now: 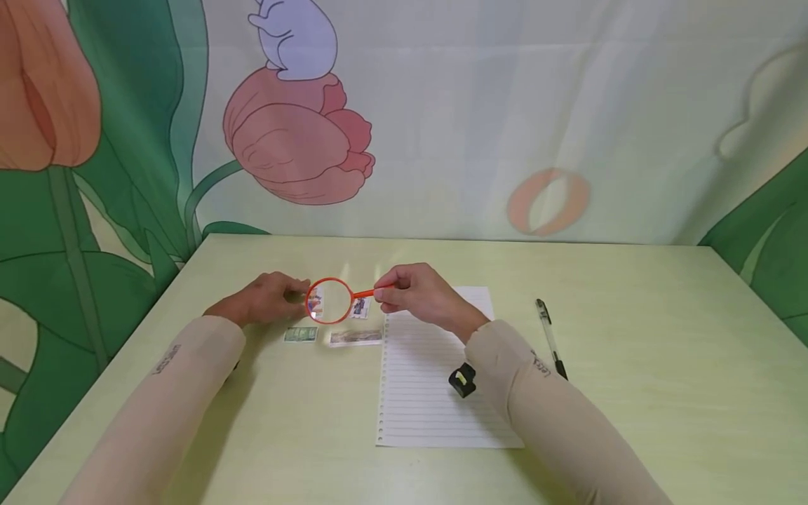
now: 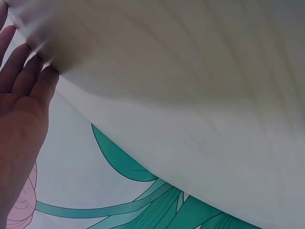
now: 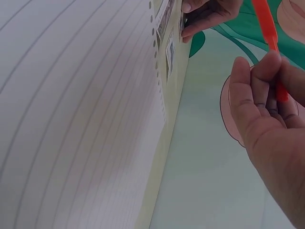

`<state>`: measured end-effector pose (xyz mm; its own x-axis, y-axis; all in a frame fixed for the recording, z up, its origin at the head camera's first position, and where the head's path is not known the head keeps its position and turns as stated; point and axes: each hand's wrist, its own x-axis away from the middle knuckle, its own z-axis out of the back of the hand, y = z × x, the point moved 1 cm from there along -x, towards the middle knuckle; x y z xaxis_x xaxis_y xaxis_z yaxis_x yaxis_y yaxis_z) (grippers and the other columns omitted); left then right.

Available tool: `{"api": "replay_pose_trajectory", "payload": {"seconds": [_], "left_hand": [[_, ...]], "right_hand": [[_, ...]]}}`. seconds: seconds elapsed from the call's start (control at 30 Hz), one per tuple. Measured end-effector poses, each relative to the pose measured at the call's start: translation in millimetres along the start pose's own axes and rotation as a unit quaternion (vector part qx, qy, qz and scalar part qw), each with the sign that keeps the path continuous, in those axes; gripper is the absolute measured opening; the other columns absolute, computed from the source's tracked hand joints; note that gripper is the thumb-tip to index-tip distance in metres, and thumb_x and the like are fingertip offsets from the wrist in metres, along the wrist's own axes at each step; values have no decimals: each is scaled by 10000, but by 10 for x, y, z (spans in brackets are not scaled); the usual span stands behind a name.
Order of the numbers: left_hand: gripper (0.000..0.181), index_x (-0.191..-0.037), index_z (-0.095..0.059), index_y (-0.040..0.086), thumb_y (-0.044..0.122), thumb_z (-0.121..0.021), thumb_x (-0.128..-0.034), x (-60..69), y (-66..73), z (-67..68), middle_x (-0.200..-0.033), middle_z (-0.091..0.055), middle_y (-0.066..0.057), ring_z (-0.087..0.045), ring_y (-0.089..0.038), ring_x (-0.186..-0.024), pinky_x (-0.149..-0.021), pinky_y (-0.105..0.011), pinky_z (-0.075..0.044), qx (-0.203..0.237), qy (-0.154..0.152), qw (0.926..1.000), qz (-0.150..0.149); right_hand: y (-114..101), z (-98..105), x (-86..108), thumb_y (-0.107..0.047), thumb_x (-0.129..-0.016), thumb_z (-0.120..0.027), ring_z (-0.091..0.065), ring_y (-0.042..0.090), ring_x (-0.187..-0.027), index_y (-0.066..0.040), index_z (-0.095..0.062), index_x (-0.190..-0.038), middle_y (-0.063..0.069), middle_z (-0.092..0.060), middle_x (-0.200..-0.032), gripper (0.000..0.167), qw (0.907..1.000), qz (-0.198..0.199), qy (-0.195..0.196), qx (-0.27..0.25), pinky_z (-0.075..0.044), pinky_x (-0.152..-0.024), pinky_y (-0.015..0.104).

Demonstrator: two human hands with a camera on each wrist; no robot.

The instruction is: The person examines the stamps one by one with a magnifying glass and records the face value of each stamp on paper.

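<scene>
In the head view, the right hand (image 1: 428, 296) pinches the red handle of a magnifying glass (image 1: 363, 294), its round lens above several small stamps. The left hand (image 1: 266, 299) is at the lens's left edge, thumb and fingers at the sides of a colourful stamp (image 1: 316, 300) partly seen through the lens. A dark-figured stamp (image 1: 360, 307) lies right of it; a green stamp (image 1: 300, 334) and a long brown stamp (image 1: 355, 339) lie nearer. In the right wrist view, the right hand (image 3: 269, 100) grips the red handle (image 3: 266, 21); the left hand (image 3: 214, 16) holds the stamp's edges.
A lined sheet with punched holes (image 1: 419, 393) lies right of the stamps, partly under the right forearm. A clear pen with a black cap (image 1: 551, 337) lies farther right. A curtain printed with flowers (image 1: 442, 140) hangs behind the pale table (image 1: 303, 449).
</scene>
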<state>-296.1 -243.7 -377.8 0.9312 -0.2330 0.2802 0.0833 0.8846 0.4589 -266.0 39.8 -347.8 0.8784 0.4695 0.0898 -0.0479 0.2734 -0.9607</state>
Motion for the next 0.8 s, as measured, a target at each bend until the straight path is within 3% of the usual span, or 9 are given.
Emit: {"api": "replay_pose_trajectory", "payload": {"seconds": [0.43, 0.57, 0.8], "left_hand": [[505, -1424, -540, 48, 174, -692, -959, -3, 10, 17, -1562, -358, -159, -269, -433, -1450, -1129, -567, -305, 41, -44, 10000, 27], [503, -1414, -554, 53, 180, -704, -951, -3, 4, 29, -1562, -360, -153, -273, -424, -1450, -1131, -562, -306, 47, -27, 10000, 10], [440, -1357, -622, 60, 174, -714, -942, -2, -18, 19, -1537, -388, -179, -288, -427, -1444, -1130, -569, -306, 83, -7, 9996, -272]], "right_hand": [[12, -50, -11, -45, -946, -678, -684, 328, -912, 29, -681, -1061, 273, -682, -1066, 136, 9999, -136, -93, 19, -544, -932, 423], [-7, -58, -13, -47, -943, -684, -685, 230, -837, 22, -685, -1061, 261, -687, -1055, 137, 9998, -162, -116, 38, -551, -921, 411], [4, -69, -9, -49, -941, -686, -697, 271, -865, 8, -694, -1052, 244, -695, -1048, 125, 9995, -255, -155, 88, -565, -887, 364]]}}
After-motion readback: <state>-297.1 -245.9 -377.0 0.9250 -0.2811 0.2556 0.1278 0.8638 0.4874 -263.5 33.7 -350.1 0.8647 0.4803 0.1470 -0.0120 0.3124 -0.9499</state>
